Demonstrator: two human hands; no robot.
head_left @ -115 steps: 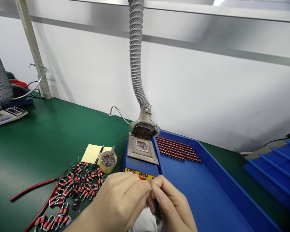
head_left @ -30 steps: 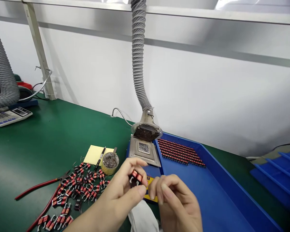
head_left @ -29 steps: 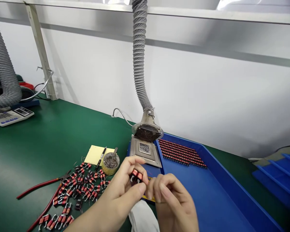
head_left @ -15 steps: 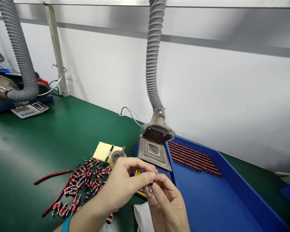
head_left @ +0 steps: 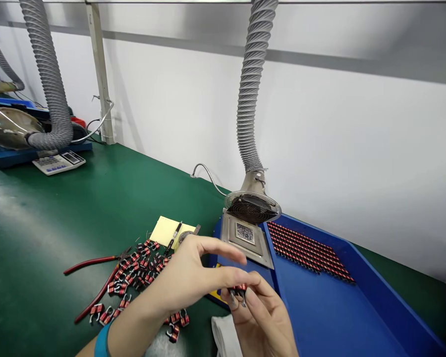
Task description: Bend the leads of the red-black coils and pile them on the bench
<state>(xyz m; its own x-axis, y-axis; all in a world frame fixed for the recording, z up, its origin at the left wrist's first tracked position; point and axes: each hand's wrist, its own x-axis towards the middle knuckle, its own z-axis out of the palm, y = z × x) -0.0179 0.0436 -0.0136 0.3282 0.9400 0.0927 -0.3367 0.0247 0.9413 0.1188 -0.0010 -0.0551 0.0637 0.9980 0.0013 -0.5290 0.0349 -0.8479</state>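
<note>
My right hand [head_left: 265, 315] pinches a small red-and-black wound coil [head_left: 240, 287] between thumb and fingertips, its silver leads pointing down. Just left of it, my left hand [head_left: 196, 270] has its index finger raised away from its thumb. The left thumb reaches to the top of the coil; whether it presses on it I cannot tell. Left of my hands lies a loose pile of similar coils [head_left: 143, 265] with bent silver leads. Red-handled pliers [head_left: 96, 259] lie against the left side of this pile.
Behind my hands stands a solder pot [head_left: 228, 235] under a fume hood [head_left: 253, 206]. A blue tray [head_left: 334, 307] at right holds rows of coils [head_left: 308, 248]. Yellow paper [head_left: 165, 230], a pen [head_left: 174, 237], a white cloth [head_left: 225, 334] and a calculator [head_left: 59, 162] lie on the green bench.
My left index finger has lifted away from the thumb, and the fingers have spread. More of the coil shows in my right hand. The whole view has shifted slightly.
</note>
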